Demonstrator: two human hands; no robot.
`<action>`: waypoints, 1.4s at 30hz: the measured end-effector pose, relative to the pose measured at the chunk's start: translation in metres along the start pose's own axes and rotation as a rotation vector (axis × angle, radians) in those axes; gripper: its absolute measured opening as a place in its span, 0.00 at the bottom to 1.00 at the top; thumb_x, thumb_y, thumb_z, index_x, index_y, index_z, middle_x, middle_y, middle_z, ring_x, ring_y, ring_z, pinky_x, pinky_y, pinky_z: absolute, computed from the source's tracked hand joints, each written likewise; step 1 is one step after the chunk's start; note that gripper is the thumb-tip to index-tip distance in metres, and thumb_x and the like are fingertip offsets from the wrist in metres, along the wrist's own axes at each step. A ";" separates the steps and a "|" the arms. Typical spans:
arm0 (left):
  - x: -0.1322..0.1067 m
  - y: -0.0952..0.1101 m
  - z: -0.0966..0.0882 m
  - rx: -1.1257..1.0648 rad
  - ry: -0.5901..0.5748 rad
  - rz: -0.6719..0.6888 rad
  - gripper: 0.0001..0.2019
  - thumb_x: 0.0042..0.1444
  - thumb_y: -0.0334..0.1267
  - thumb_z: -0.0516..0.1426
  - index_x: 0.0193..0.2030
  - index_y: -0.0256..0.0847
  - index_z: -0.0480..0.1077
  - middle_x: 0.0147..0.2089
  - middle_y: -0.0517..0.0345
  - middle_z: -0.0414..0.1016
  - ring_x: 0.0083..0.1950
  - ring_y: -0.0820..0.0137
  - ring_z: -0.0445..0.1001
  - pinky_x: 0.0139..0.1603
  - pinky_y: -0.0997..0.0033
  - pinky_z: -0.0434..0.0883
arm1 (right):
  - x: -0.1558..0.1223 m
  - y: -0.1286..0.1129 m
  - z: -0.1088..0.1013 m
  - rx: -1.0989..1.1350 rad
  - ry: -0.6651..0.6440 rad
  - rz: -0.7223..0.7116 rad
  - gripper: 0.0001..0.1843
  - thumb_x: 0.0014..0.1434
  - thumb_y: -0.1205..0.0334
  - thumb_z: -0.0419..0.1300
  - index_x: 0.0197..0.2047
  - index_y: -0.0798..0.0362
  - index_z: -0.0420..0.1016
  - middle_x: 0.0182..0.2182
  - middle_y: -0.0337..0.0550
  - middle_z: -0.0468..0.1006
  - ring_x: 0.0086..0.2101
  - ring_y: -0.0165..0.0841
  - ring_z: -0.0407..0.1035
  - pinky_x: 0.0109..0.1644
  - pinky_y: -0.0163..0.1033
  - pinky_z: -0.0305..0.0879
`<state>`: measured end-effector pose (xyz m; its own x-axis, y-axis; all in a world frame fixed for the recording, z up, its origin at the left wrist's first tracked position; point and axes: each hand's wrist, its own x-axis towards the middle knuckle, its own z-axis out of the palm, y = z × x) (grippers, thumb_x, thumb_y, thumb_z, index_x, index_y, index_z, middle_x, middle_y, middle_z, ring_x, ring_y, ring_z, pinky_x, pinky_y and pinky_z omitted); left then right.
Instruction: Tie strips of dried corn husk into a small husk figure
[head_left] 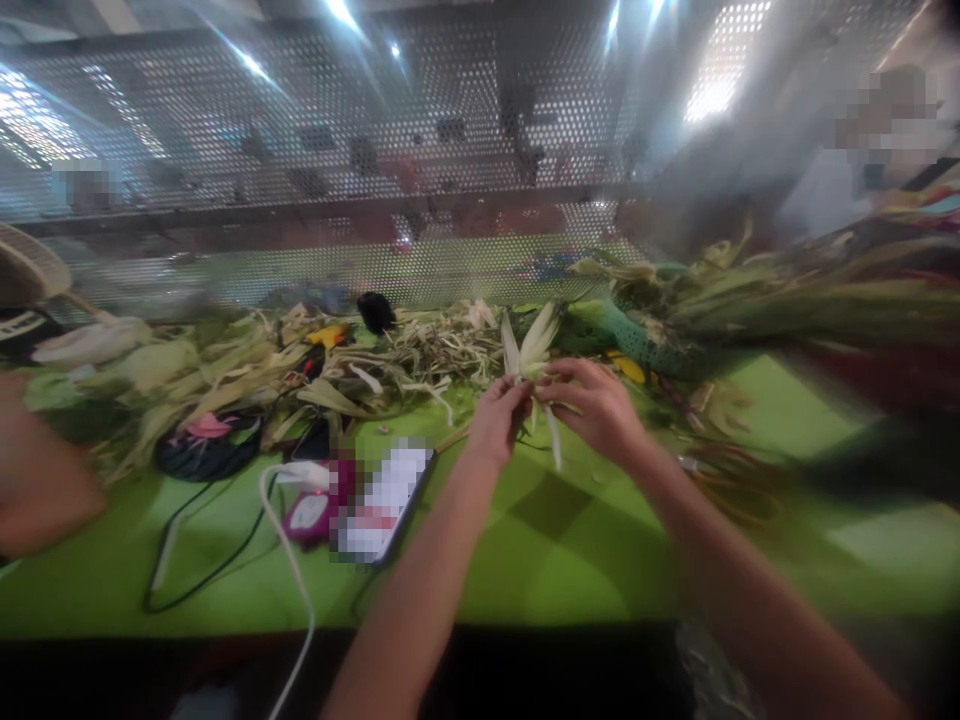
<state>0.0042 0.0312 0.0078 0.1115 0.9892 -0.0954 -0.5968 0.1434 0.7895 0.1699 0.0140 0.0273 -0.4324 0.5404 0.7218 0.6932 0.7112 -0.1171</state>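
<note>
Above the green table [592,560], a pale bunch of corn husk [538,340] is pinched in my left hand [499,418], with its leaves fanned upward. My right hand [596,405] closes its fingertips on the same husk from the other side. A narrow husk strip [556,440] hangs down between the two hands. Just beyond them lies a loose heap of dried husk shreds [442,340]. Exactly how the pieces are joined is hidden by my fingers.
Left of my forearm are a phone [390,500], a magenta device [307,515] and a white cable [296,570]. A green basket [641,335] holds long husks [810,310] at right. Another person's arm [45,470] rests at left. A perforated metal screen [420,170] stands behind.
</note>
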 end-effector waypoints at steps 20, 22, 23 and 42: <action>-0.007 0.006 -0.001 0.559 -0.263 0.207 0.11 0.50 0.33 0.60 0.41 0.38 0.71 0.26 0.65 0.66 0.28 0.78 0.62 0.29 0.76 0.59 | 0.006 -0.010 -0.002 0.549 0.118 0.610 0.05 0.53 0.60 0.64 0.31 0.53 0.74 0.25 0.37 0.73 0.27 0.30 0.65 0.32 0.34 0.62; -0.008 0.006 0.000 0.549 -0.251 0.218 0.10 0.51 0.34 0.59 0.42 0.38 0.70 0.28 0.64 0.67 0.28 0.78 0.63 0.30 0.76 0.60 | 0.007 -0.011 0.000 0.539 0.136 0.625 0.07 0.53 0.60 0.64 0.29 0.53 0.72 0.24 0.36 0.72 0.27 0.29 0.63 0.31 0.33 0.61; -0.009 0.006 0.001 0.548 -0.243 0.224 0.10 0.51 0.34 0.59 0.41 0.38 0.71 0.29 0.64 0.68 0.28 0.78 0.63 0.30 0.76 0.60 | 0.007 -0.012 0.000 0.529 0.146 0.631 0.07 0.53 0.59 0.64 0.28 0.52 0.71 0.24 0.36 0.71 0.26 0.29 0.62 0.30 0.33 0.60; -0.008 -0.004 0.002 0.522 -0.082 0.287 0.11 0.49 0.38 0.63 0.39 0.38 0.72 0.30 0.62 0.71 0.31 0.75 0.66 0.35 0.75 0.63 | 0.003 -0.010 0.002 0.613 0.072 0.684 0.10 0.53 0.55 0.65 0.34 0.53 0.75 0.25 0.38 0.73 0.27 0.30 0.64 0.30 0.35 0.59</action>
<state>0.0073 0.0230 0.0069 0.0770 0.9775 0.1962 -0.1449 -0.1838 0.9722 0.1610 0.0093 0.0294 0.0101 0.9164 0.4001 0.3487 0.3718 -0.8603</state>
